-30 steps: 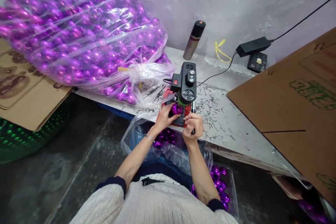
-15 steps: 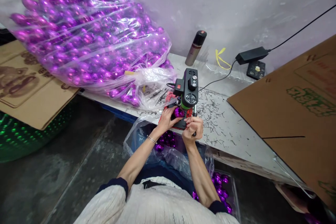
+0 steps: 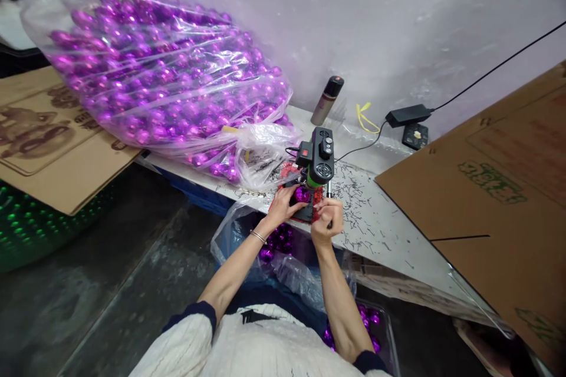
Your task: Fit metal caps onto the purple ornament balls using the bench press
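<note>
A small black bench drill press [image 3: 322, 156] with a green band stands on the white table over a red and black base. Beneath its head sits a shiny purple ball [image 3: 302, 194]. My left hand [image 3: 283, 203] holds this ball from the left, thumb and fingers around it. To the right of the base, my right hand [image 3: 328, 218] is closed around the machine's lever [image 3: 329, 189], of which only the upper metal part shows. Whether a bit touches the ball is hidden by the machine head.
A large clear bag of purple balls [image 3: 177, 82] lies at the left. Dark shavings litter the table [image 3: 389, 218]. Behind stand a spray can [image 3: 327, 100] and a power adapter [image 3: 409, 115]. A cardboard box [image 3: 477, 200] is at right. More purple balls [image 3: 278, 241] lie in an open bag below.
The whole view has shifted slightly as my head moved. My left hand stays on the ball and my right hand stays closed at the lever.
</note>
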`<state>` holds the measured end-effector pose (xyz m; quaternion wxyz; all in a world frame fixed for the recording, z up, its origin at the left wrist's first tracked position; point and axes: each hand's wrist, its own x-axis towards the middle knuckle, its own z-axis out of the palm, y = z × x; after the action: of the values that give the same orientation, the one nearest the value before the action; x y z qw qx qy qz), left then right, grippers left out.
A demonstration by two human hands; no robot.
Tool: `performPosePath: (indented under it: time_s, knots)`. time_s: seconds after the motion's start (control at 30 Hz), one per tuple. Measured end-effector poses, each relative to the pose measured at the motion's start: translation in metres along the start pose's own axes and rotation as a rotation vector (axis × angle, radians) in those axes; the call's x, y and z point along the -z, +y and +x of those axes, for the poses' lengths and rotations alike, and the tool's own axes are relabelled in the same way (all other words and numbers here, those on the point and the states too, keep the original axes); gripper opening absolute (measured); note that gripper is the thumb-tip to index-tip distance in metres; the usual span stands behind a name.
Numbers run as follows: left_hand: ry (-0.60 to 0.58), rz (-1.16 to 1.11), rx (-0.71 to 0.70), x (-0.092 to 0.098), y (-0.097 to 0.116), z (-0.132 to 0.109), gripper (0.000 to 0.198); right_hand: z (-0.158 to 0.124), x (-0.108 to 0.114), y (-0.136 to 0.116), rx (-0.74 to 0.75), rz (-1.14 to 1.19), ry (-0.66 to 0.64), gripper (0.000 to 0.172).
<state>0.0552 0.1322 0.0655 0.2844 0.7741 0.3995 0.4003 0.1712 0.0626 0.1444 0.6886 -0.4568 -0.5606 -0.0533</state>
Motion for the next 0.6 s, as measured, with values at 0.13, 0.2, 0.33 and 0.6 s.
performPosePath:
  time_s: [0.13,0.2,0.33,0.6]
  knots:
    - [0.027,-0.024,-0.042,-0.002,0.003,-0.015,0.056,0.040,0.003,-0.029,-0.197,-0.057,-0.022,0.037]
    - [0.038,-0.003,-0.065,0.001,0.007,-0.037,0.058,0.051,0.004,-0.038,-0.212,-0.049,-0.046,0.039]
    - [0.002,0.090,-0.073,0.019,0.014,-0.077,0.084,0.045,0.006,-0.038,-0.133,-0.043,-0.056,0.037]
    - [0.115,0.183,0.161,0.046,-0.015,0.070,0.029,0.028,0.008,-0.029,-0.060,-0.069,-0.068,0.033]
